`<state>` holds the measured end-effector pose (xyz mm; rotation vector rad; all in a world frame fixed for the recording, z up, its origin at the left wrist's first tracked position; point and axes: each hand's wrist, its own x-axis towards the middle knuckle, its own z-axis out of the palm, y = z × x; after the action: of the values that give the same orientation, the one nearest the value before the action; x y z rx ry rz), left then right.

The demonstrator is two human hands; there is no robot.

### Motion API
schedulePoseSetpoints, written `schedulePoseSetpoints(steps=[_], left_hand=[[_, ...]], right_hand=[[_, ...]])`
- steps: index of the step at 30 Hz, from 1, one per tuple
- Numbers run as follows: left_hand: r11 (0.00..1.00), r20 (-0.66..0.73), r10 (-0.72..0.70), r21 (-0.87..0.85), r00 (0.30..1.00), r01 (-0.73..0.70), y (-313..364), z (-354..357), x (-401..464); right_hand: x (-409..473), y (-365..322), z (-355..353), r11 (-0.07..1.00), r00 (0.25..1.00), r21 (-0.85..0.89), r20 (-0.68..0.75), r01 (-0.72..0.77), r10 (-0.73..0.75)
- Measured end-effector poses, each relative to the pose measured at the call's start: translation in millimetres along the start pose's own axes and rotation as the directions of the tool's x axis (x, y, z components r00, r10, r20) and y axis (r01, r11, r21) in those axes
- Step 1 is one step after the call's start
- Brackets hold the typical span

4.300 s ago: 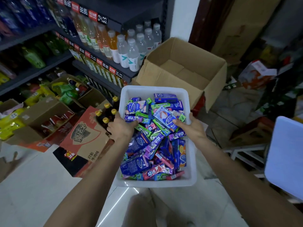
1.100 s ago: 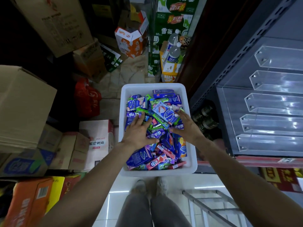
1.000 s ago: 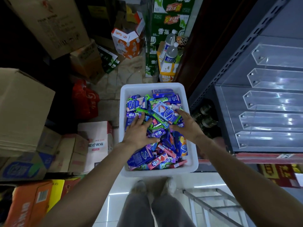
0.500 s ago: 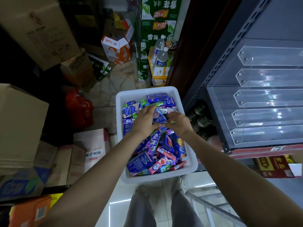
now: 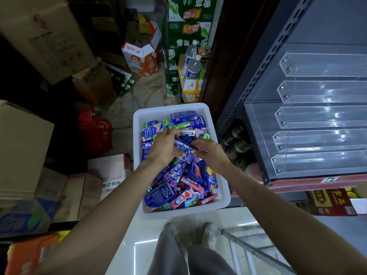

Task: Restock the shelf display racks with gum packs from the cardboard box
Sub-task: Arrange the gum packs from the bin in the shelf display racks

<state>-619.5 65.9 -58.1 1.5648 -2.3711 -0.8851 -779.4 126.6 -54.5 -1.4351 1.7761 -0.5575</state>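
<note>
A white plastic bin (image 5: 224, 197) in front of me is heaped with several gum packs (image 5: 174, 183) in blue, purple, green and red. Both hands meet over the middle of the heap. My left hand (image 5: 162, 148) and my right hand (image 5: 210, 151) both have fingers curled around a blue gum pack (image 5: 183, 148) lifted slightly off the pile. To the right, a dark metal shelf carries clear acrylic display racks (image 5: 317, 139) with nothing in their channels.
Cardboard boxes (image 5: 21, 147) are stacked on the left beside a red bag (image 5: 95, 130). Green cartons (image 5: 188, 26) and water bottles (image 5: 193, 68) stand beyond the bin. Cans (image 5: 236, 143) sit under the shelf. A metal frame (image 5: 256, 253) lies by my feet.
I turned from the drinks aisle to the rack shelf with the bin. Both hands slid together over the pile and took hold of a blue gum pack.
</note>
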Motion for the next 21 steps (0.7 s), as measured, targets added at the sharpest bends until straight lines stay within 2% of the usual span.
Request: schedulePoseSetpoints(steps=[2, 4, 7, 12, 16, 21], left_hand=[[0.995, -0.063, -0.021, -0.097, 0.998, 0.015, -1, -1, -11], [0.987, -0.122, -0.053, -0.16, 0.991, 0.033, -2, -1, -24], [0.953, -0.244, -0.157, -0.291, 0.957, 0.083, 2, 0, -45], [0.837, -0.273, -0.371, -0.513, 0.888, 0.192, 12, 14, -66], [0.777, -0.308, -0.469, -0.59, 0.828, 0.22, 20, 28, -79], [0.719, -0.32, -0.569, -0.642, 0.758, 0.268, 30, 44, -95]], right_hand=[[-5, 2, -3, 1.0, 0.999, 0.003, -0.031, 0.027, -0.027], [-12, 11, -10, 0.996, 0.998, -0.073, -0.027, 0.05, -0.053], [-19, 32, -23, 0.946, 0.993, -0.314, 0.107, 0.082, -0.051], [-22, 43, -30, 0.798, 0.948, -0.553, 0.312, 0.24, -0.069], [-22, 49, -28, 0.71, 0.925, -0.625, 0.367, 0.326, -0.101], [-24, 58, -25, 0.668, 0.895, -0.618, 0.41, 0.413, -0.175]])
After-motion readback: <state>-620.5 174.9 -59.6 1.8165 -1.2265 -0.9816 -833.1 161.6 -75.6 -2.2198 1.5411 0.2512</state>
